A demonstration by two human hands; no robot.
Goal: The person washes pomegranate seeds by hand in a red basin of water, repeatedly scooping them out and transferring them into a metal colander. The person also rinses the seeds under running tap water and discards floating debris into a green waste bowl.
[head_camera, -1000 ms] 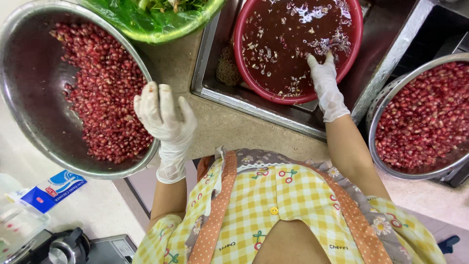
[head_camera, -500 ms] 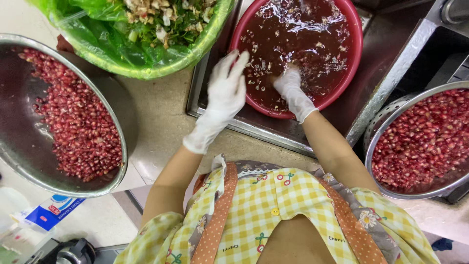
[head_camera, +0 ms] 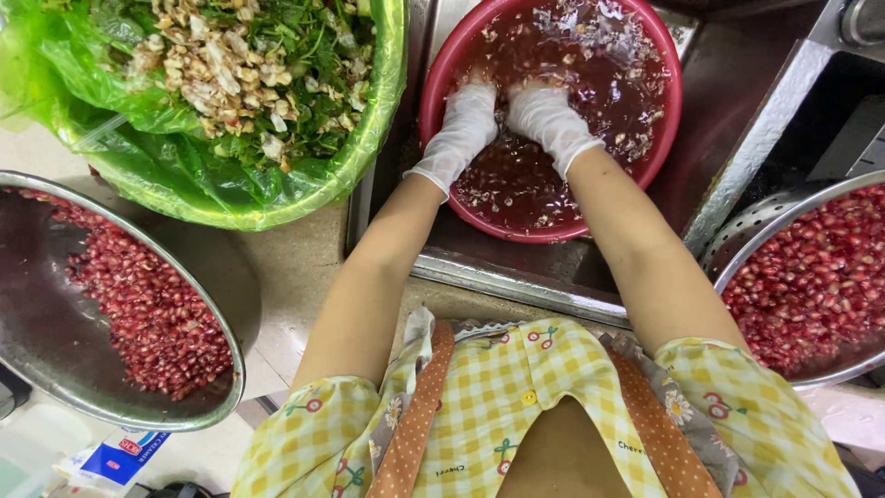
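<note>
Both gloved hands are sunk in the red basin (head_camera: 664, 120), which sits in the sink. The left hand (head_camera: 466, 124) and right hand (head_camera: 544, 115) lie side by side, fingers submerged; their grip cannot be told. Step in hand: working the seeds underwater. The basin is round, mouth upward, with no long axis.

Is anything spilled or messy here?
Nothing looks spilled. Both gloved hands, left hand and right hand, are dipped in the red basin of reddish water, where pale bits float; that debris stays inside the basin.
</note>
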